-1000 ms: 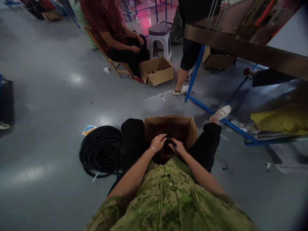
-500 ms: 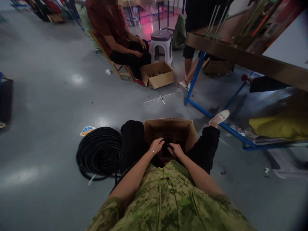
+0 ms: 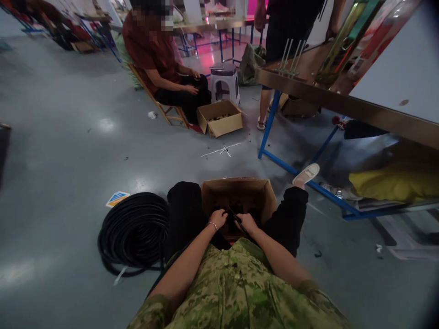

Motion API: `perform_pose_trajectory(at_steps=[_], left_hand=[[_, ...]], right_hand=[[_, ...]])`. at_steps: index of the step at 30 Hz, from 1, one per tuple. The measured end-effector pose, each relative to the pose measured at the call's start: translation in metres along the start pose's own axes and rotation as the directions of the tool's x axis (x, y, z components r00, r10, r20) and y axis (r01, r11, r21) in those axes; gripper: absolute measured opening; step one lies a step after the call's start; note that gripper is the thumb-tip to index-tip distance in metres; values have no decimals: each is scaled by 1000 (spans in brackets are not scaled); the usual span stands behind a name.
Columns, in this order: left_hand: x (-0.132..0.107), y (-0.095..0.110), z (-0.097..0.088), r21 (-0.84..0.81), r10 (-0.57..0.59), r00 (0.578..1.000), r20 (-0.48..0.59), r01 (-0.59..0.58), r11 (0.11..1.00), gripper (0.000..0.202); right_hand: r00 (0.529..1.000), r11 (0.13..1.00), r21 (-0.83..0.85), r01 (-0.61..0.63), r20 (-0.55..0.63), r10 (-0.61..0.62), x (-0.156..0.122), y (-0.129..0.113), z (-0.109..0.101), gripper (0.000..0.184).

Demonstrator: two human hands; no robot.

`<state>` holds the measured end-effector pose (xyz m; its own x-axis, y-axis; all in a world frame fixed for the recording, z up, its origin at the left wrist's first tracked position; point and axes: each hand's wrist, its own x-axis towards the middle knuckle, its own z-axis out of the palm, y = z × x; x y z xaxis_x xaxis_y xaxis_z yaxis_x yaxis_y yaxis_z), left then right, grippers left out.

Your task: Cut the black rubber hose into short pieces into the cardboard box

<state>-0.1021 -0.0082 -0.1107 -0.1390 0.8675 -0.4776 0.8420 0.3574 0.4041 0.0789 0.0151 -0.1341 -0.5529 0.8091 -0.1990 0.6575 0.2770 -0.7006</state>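
Over a cardboard box (image 3: 264, 194) between my knees, both hands work close together. My left hand (image 3: 218, 220) is closed on the end of a black hose, which runs back beside my left forearm toward a big coil of black hose (image 3: 133, 228) on the floor. My right hand (image 3: 247, 224) is closed around a slim dark tool (image 3: 239, 221) that points up and left toward my left hand. Its exact kind is too dark to tell. Small dark pieces lie inside the box, hard to make out.
A seated person (image 3: 154, 59) has another open cardboard box (image 3: 224, 124) by their feet. At the right stands a table (image 3: 343, 98) with blue legs, and someone stands behind it. A stool (image 3: 224, 82), white string (image 3: 222, 150) and a printed card (image 3: 117, 198) are on the floor.
My view has tilted up slightly, so the scene sits lower in the picture. The gap between my hands looks a little wider, and the tool shows more clearly between them.
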Motion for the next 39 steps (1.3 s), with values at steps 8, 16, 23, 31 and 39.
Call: perform_pose_trajectory(at_steps=[8, 16, 23, 31, 39], left_hand=[[-9, 4, 4, 96, -46, 997, 63, 40, 995, 25], [-19, 7, 3, 142, -30, 995, 100, 16, 990, 26], [-24, 8, 5, 151, -8, 994, 111, -9, 988, 26], [-20, 6, -4, 60, -13, 1000, -14, 14, 998, 32], [-16, 8, -22, -381, 80, 931, -357, -223, 897, 26]], right_hand=[[952, 864, 437, -251, -49, 302, 7, 8, -1, 6], [835, 575, 696, -430, 64, 547, 14, 21, -10, 18], [797, 493, 731, -472, 114, 594, 10, 22, -10, 17], [862, 560, 709, -429, 135, 489, 8, 15, -8, 50], [965, 882, 426, -200, -69, 252, -4, 13, -21, 44]])
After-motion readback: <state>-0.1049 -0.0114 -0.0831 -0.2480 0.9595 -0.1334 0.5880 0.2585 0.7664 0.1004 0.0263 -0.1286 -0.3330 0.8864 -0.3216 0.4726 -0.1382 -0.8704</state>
